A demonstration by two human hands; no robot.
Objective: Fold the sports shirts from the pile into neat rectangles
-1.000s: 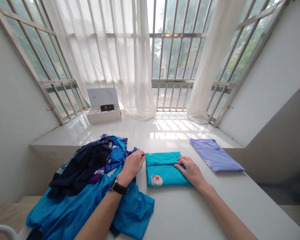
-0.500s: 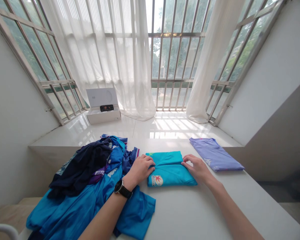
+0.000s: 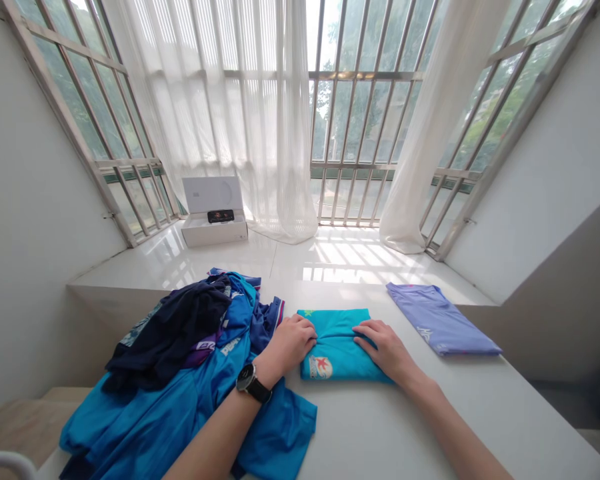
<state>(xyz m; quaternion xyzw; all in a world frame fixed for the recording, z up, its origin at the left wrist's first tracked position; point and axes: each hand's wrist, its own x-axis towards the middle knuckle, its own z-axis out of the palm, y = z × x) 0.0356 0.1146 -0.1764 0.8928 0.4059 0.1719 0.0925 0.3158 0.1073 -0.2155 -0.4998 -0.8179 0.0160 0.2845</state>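
Observation:
A folded teal shirt [image 3: 337, 360] with a star print near its lower left corner lies flat on the white table. My left hand [image 3: 294, 341], with a black watch above it, has its bent fingers closed on the shirt's left edge. On the shirt's right half rests my right hand [image 3: 383, 347], its fingers stretched out over the cloth and holding nothing. A crease runs across the shirt between the two hands.
Left of the shirt is a loose pile of blue and dark clothes [image 3: 180, 400], partly behind my left forearm. A folded lavender garment [image 3: 445, 323] lies to the right. An open white box [image 3: 215, 233] with a dark device [image 3: 221, 216] stands on the sill.
My right hand has moved from the shirt's right edge inward onto its top, and its fingers have straightened. The left hand stays at the left edge. The whole view has shifted slightly.

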